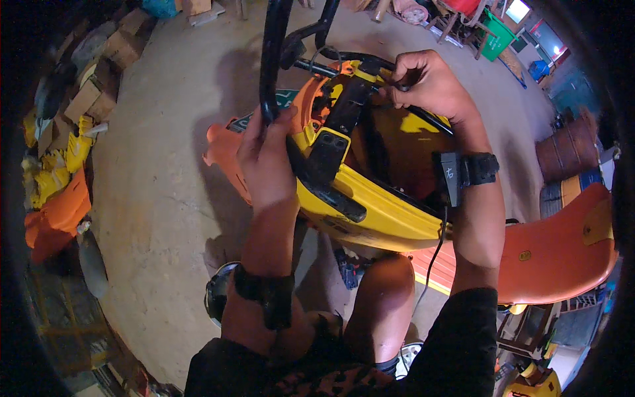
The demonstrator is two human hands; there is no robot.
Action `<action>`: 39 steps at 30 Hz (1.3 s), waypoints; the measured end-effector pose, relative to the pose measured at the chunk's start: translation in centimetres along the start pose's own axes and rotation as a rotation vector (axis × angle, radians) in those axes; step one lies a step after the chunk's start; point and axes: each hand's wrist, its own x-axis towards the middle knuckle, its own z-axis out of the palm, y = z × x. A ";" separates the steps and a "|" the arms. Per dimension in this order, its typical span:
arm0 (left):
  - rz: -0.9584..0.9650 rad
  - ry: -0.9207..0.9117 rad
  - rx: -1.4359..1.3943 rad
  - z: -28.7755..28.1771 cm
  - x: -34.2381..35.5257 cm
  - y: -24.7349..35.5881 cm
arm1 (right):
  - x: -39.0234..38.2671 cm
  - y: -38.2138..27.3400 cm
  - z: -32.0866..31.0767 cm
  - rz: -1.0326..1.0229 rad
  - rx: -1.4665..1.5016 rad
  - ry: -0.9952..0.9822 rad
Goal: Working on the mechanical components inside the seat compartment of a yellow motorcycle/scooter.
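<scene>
A yellow and orange scooter (pixel 390 212) stands before me, with its body opened up around a dark inner cavity. My left hand (pixel 266 162) is closed round the lower part of a black metal tube (pixel 272 59) that rises at the scooter's left side. On the far side, my right hand (pixel 428 83) has thumb and forefinger pinched together beside a black bracket (pixel 347 102) with yellow edges. Something small and dark shows at those fingertips; its kind cannot be made out. Just left of the bracket lies an orange part with dark wiring (pixel 322 99).
The orange seat (pixel 555 248) extends to the right. Orange and yellow panels (pixel 63 205) and cardboard boxes (pixel 92 92) line the left side. A green bin (pixel 496 38) and a rusty drum (pixel 565 151) stand at the far right. A black cable (pixel 433 258) hangs from my right wrist device.
</scene>
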 end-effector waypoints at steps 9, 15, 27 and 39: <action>-0.006 -0.005 -0.049 -0.1 0.3 -0.5 | -0.7 -1.2 -1.0 0.126 -0.082 -0.001; -0.011 -0.003 -0.008 0.0 0.3 -0.4 | -1.0 -1.0 -1.7 0.074 -0.121 -0.025; -0.075 -0.003 -0.141 -0.1 0.4 -0.6 | -1.0 -4.6 0.0 0.071 -0.578 -0.126; -0.026 0.052 -0.010 0.2 0.1 -0.2 | -2.4 1.2 -5.6 0.415 -0.162 -0.164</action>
